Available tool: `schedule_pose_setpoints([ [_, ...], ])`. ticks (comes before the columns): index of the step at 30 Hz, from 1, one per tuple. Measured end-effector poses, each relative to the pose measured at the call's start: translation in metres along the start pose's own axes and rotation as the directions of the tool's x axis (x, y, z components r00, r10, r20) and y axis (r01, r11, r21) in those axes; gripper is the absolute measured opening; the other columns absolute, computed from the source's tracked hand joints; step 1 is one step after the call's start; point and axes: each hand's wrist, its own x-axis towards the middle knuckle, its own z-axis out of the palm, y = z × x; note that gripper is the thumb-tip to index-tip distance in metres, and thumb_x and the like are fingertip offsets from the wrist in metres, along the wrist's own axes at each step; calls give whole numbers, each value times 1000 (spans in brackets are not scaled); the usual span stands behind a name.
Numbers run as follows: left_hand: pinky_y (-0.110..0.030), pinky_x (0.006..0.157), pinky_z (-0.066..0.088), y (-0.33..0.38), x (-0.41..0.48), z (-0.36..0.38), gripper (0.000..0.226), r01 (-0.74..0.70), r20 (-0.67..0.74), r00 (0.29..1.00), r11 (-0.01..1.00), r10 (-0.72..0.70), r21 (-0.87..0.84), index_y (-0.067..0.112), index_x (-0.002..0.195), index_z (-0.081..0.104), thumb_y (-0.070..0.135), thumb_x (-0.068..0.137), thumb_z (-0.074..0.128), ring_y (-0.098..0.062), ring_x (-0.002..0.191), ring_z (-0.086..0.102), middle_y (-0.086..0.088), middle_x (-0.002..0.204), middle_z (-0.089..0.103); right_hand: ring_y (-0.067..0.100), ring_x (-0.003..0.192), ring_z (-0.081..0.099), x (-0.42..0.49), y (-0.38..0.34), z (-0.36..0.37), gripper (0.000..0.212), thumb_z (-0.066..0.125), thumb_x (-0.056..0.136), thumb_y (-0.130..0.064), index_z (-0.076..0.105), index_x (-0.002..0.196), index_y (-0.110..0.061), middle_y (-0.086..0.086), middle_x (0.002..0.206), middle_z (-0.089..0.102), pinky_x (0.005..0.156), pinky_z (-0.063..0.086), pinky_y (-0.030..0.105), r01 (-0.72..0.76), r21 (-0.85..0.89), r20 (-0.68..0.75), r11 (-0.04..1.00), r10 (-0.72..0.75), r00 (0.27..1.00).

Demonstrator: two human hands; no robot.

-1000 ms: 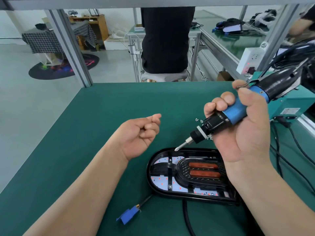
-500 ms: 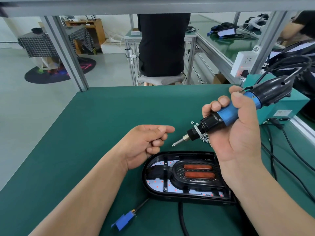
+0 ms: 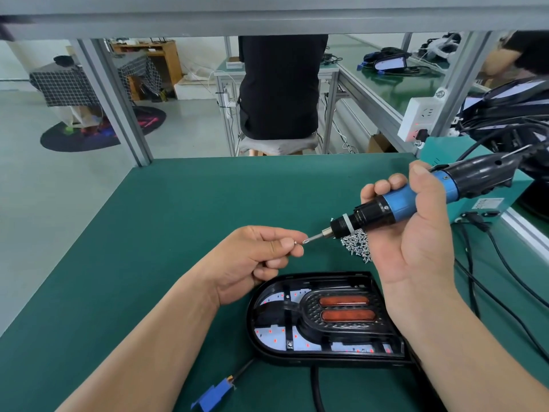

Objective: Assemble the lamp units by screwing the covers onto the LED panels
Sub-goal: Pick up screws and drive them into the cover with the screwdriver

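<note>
Head view: my left hand [image 3: 261, 257] pinches a tiny screw [image 3: 295, 241] at the bit of the screwdriver [image 3: 404, 200] my right hand [image 3: 416, 242] grips. Light and slippery, it seems best held by its shank; the lamp unit [image 3: 326, 319] lies just below.

The lamp unit [image 3: 326, 316] lies on the table [image 3: 178, 203] nearest me, the pile of screws [image 3: 356, 243] just behind it, the connector [image 3: 212, 395] before it to the left. Above, I see the left hand [image 3: 252, 260] pinching a screw [image 3: 295, 241] just left of the electric screwdriver [image 3: 401, 203] held by the right hand [image 3: 416, 248].
</note>
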Motion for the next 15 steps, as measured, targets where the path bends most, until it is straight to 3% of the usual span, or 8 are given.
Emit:
schedule_pose_setpoints([
  [15, -12, 43, 29, 1, -2, 6, 23, -10, 31, 999, 998, 8, 63, 7, 106, 82, 6, 86, 71, -7, 57, 35, -13, 93, 75, 17, 76, 56, -5, 3, 3, 11, 65, 100, -13, 58, 107, -19, 0, 84, 55, 90, 55, 37, -6, -47, 53, 999, 8, 999],
])
